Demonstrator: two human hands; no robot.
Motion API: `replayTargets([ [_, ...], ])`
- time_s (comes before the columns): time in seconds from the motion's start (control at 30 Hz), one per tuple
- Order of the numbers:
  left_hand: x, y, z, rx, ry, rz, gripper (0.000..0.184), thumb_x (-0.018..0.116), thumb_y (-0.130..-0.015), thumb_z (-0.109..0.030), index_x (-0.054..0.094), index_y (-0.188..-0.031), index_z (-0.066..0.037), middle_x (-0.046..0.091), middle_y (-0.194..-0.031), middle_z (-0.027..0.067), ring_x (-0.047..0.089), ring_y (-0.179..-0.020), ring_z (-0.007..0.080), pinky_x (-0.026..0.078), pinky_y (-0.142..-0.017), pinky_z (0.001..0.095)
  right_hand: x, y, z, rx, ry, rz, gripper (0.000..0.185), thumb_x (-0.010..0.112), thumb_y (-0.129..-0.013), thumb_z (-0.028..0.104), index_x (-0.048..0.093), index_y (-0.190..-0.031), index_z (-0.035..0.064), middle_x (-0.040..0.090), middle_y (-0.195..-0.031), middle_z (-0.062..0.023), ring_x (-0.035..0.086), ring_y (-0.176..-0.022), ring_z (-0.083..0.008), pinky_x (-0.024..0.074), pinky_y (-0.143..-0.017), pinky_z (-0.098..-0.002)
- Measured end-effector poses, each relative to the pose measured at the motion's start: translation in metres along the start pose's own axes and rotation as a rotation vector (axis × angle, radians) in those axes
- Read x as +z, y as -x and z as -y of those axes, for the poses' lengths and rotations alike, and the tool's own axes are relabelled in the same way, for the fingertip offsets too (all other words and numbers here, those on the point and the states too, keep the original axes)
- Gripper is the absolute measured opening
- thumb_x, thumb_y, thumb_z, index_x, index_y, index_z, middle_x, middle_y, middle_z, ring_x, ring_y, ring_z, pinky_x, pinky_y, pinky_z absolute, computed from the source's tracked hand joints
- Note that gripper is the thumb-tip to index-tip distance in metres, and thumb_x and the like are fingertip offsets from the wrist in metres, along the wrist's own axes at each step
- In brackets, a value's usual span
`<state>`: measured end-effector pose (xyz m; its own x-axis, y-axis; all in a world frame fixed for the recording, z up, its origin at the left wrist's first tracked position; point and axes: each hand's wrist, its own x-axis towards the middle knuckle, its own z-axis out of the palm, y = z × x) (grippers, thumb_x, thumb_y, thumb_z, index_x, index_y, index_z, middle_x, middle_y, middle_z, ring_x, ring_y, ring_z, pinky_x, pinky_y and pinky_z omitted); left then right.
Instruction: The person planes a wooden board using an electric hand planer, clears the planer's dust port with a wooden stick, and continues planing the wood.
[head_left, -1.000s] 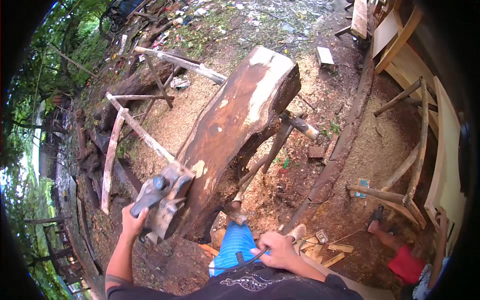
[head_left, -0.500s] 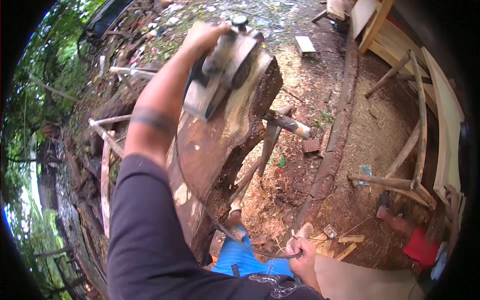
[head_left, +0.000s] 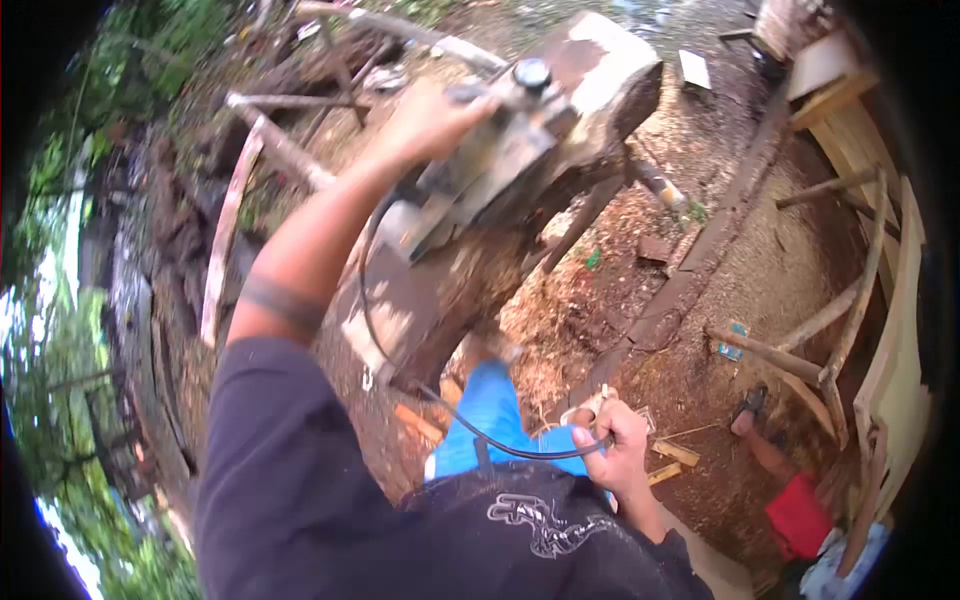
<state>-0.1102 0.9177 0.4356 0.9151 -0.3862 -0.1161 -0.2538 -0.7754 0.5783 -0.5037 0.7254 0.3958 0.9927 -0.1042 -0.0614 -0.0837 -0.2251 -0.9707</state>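
A power planer [head_left: 490, 170] with a round dark knob rests on or just over the upper half of a thick wooden slab [head_left: 400, 300]. My left hand [head_left: 435, 125] is closed on the planer's rear handle; motion blurs it. A black cable [head_left: 372, 310] runs from the tool down across my lap. Near my waist, my right hand [head_left: 617, 447] is closed around this cable. The slab has dark heartwood, a pale far end and a rough, bark-like right side.
Wooden trestle legs [head_left: 232, 225] stand left of the slab, and a round post end [head_left: 660, 188] juts out at its right. Shavings and offcuts [head_left: 675, 453] lie on the ground. Another person in red shorts [head_left: 798, 515] is at the lower right, beside leaning boards [head_left: 900, 330].
Over the last second the planer went from the slab's near end to its far part, then came partly back. The camera view has shifted. My right hand still holds the cable.
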Motion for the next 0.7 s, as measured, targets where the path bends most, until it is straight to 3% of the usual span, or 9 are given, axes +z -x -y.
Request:
replayTargets([
  [0.07, -0.026, 0.105, 0.004, -0.015, -0.032, -0.032, 0.044, 0.064, -0.083, -0.045, 0.064, -0.069, -0.004, 0.05, -0.048, 0.0028, 0.049, -0.044, 0.0133, 0.04, -0.045, 0.0318, 0.001, -0.008, 0.017, -0.111, -0.002, 0.144, 0.033, 0.074, -0.071, 0.014, 0.043, -0.061, 0.0084, 0.044, -0.059, -0.0074, 0.045, -0.054, -0.0252, 0.0341, -0.052, -0.0361],
  [0.1, -0.036, 0.151, 0.013, -0.146, -0.06, -0.005, 0.042, 0.064, -0.084, -0.042, 0.065, -0.072, -0.002, 0.052, -0.05, 0.001, 0.047, -0.045, 0.0118, 0.04, -0.046, 0.0307, 0.001, -0.008, 0.024, -0.136, -0.014, 0.208, 0.033, 0.074, -0.071, 0.014, 0.044, -0.061, 0.0087, 0.045, -0.059, -0.0071, 0.046, -0.054, -0.0256, 0.0346, -0.052, -0.0364],
  [0.17, -0.042, 0.229, 0.039, -0.155, 0.026, -0.04, 0.032, 0.065, -0.084, -0.031, 0.066, -0.081, 0.0, 0.055, -0.057, -0.0005, 0.048, -0.052, 0.0083, 0.041, -0.05, 0.0288, 0.003, -0.013, 0.036, -0.163, -0.028, 0.287, 0.032, 0.074, -0.071, 0.014, 0.045, -0.061, 0.0088, 0.045, -0.058, -0.0067, 0.047, -0.054, -0.0257, 0.0349, -0.052, -0.0363],
  [0.23, -0.049, 0.292, 0.055, -0.235, -0.025, -0.055, 0.027, 0.067, -0.081, -0.027, 0.062, -0.079, 0.0, 0.056, -0.059, 0.0, 0.05, -0.055, 0.0079, 0.042, -0.051, 0.0284, 0.002, -0.019, 0.039, -0.167, -0.034, 0.329, 0.031, 0.074, -0.071, 0.014, 0.046, -0.061, 0.0089, 0.045, -0.058, -0.0065, 0.047, -0.054, -0.0257, 0.035, -0.052, -0.0361],
  [0.3, -0.055, 0.327, 0.055, -0.485, -0.044, 0.042, 0.033, 0.069, -0.079, -0.025, 0.067, -0.097, 0.003, 0.065, -0.07, 0.0085, 0.057, -0.063, 0.0106, 0.049, -0.062, 0.0306, -0.002, -0.021, 0.036, -0.147, -0.031, 0.364, 0.03, 0.075, -0.07, 0.014, 0.047, -0.061, 0.009, 0.045, -0.058, -0.0065, 0.047, -0.054, -0.0256, 0.0347, -0.052, -0.0359],
  [0.4, -0.045, 0.317, 0.041, -0.516, 0.033, 0.008, 0.033, 0.068, -0.079, -0.024, 0.066, -0.098, 0.004, 0.065, -0.07, 0.0084, 0.057, -0.063, 0.0104, 0.048, -0.062, 0.0299, -0.012, -0.018, 0.021, -0.054, -0.067, 0.337, 0.033, 0.075, -0.071, 0.014, 0.043, -0.061, 0.008, 0.044, -0.058, -0.0072, 0.045, -0.054, -0.0257, 0.034, -0.052, -0.0361],
  [0.57, -0.013, 0.2, -0.006, -0.305, 0.037, -0.004, 0.032, 0.068, -0.081, -0.024, 0.067, -0.102, 0.001, 0.066, -0.07, 0.0111, 0.057, -0.062, 0.0114, 0.048, -0.062, 0.031, -0.025, -0.021, -0.001, 0.029, -0.079, 0.207, 0.038, 0.074, -0.071, 0.012, 0.037, -0.06, 0.0097, 0.04, -0.057, -0.0058, 0.041, -0.051, -0.0228, 0.0332, -0.051, -0.0339],
  [0.63, 0.004, 0.136, -0.038, -0.18, 0.076, -0.02, 0.029, 0.065, -0.084, -0.028, 0.068, -0.086, 0.001, 0.053, -0.056, -0.0023, 0.046, -0.054, 0.0056, 0.038, -0.05, 0.0264, -0.032, -0.018, -0.009, 0.055, -0.088, 0.12, 0.038, 0.072, -0.072, 0.01, 0.036, -0.061, 0.0094, 0.039, -0.058, -0.0049, 0.04, -0.052, -0.0198, 0.0319, -0.051, -0.032],
  [0.7, 0.023, 0.071, -0.064, -0.053, 0.087, -0.025, 0.037, 0.064, -0.085, -0.036, 0.069, -0.086, 0.001, 0.053, -0.056, -0.0002, 0.045, -0.053, 0.0069, 0.038, -0.05, 0.0283, -0.037, -0.016, -0.019, 0.094, -0.101, 0.023, 0.038, 0.072, -0.072, 0.009, 0.035, -0.062, 0.0092, 0.039, -0.059, -0.0043, 0.039, -0.053, -0.0179, 0.0309, -0.052, -0.0308],
])
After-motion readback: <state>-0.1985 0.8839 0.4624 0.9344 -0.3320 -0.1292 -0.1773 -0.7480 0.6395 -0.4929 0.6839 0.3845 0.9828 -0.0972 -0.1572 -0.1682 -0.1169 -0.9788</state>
